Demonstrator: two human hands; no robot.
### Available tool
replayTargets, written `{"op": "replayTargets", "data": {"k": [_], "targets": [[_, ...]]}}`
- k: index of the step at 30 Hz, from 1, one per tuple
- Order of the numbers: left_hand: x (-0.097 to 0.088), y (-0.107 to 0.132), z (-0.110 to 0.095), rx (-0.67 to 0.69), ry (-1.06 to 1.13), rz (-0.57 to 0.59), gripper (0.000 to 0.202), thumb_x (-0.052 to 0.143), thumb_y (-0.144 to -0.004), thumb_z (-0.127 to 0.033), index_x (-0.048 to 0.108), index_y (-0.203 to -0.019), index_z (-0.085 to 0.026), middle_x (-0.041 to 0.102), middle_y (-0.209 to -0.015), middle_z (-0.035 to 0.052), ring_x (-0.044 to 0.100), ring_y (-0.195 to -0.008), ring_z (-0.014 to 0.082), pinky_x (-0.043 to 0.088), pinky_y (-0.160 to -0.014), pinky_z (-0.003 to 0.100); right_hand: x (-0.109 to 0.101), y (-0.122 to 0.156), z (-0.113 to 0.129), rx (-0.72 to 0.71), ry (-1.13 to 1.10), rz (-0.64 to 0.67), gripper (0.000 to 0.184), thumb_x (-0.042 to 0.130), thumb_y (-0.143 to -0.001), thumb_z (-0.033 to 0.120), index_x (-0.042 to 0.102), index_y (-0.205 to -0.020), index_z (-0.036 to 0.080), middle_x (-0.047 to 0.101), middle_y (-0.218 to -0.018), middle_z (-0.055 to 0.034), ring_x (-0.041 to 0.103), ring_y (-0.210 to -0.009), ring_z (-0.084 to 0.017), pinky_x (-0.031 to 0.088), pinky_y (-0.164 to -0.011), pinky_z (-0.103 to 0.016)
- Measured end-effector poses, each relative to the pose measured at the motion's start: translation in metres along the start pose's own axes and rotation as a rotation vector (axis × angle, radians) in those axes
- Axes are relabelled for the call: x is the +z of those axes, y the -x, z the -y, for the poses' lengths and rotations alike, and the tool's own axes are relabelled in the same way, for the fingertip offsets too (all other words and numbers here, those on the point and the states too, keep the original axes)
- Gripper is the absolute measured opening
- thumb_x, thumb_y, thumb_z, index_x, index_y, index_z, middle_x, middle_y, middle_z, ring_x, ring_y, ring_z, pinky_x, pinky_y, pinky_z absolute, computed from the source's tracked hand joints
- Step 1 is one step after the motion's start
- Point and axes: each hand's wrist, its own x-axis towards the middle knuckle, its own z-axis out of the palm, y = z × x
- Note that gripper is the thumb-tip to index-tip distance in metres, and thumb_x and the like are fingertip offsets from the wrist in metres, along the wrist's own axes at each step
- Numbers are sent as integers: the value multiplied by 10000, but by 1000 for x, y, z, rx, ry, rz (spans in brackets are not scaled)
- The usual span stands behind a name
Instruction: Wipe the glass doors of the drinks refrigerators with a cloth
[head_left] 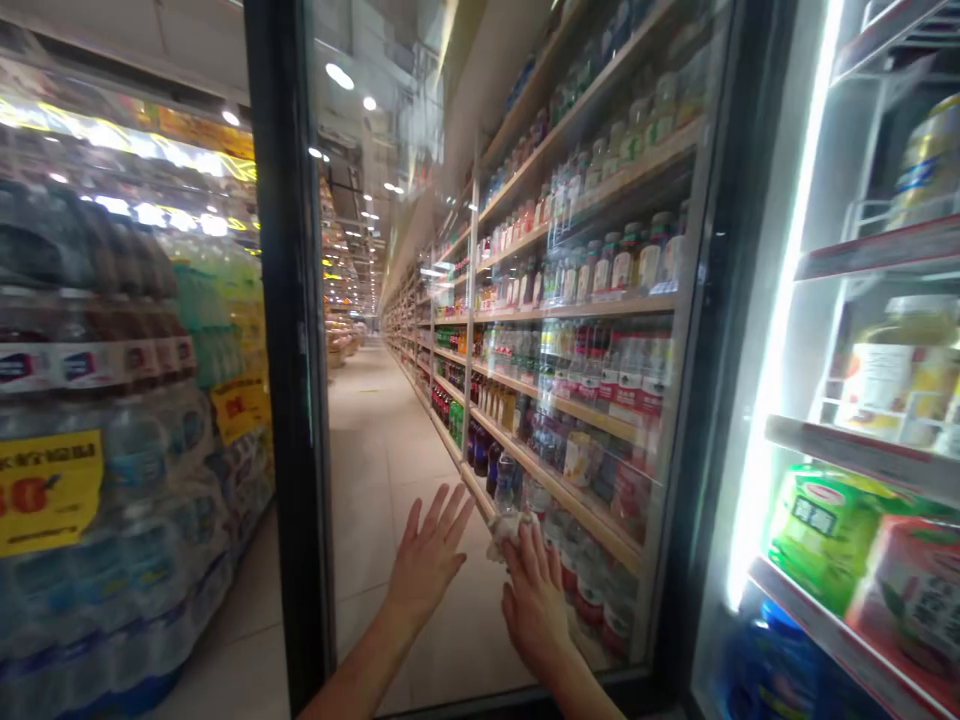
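Observation:
A glass door (367,430) with a black frame stands swung out in front of me, shelves of bottles showing in or through its pane. My left hand (431,545) is raised against the lower part of the glass, fingers spread and nothing in it. Just to its right, my right hand (534,595) presses a crumpled whitish cloth (506,535) to the pane under its fingertips. Part of the cloth is hidden beneath the fingers.
On the right, a lit cooler holds green packs (821,525), pink packs (907,590) and bottles on wire shelves. Stacked shrink-wrapped water bottles (135,560) with a yellow price sign (49,490) stand at the left. The black door frame (289,350) runs upright between.

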Motion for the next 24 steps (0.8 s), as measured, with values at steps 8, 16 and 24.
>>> {"op": "replayTargets", "data": {"k": [8,16,24], "targets": [[-5,40,35,19,7,16,617,543,-796,-444,324,-1357,-309,454,-1361,5,379,-1279,183,172,-1108,383,-14,-18,-16,273,99,-208,548,397,-804,148,358,-1349,101,209,-1468,-186,100,-1375,-304,261,-1019,-533],[-15,71,58,-77,-33,17,559,471,-831,-425,348,-1352,-264,464,-1353,26,364,-1289,201,154,-1109,436,-3,-31,61,-231,-77,-70,434,455,-780,139,539,-1203,188,385,-1411,-59,111,-1380,-221,49,-1108,-468],[-30,108,62,-137,-94,4,583,457,-828,-329,321,-1365,-147,402,-1391,110,267,-1339,236,182,-1096,452,-6,-56,84,-288,-65,-111,478,441,-799,145,475,-1275,132,391,-1404,-90,110,-1377,-238,49,-1109,-467]]}}
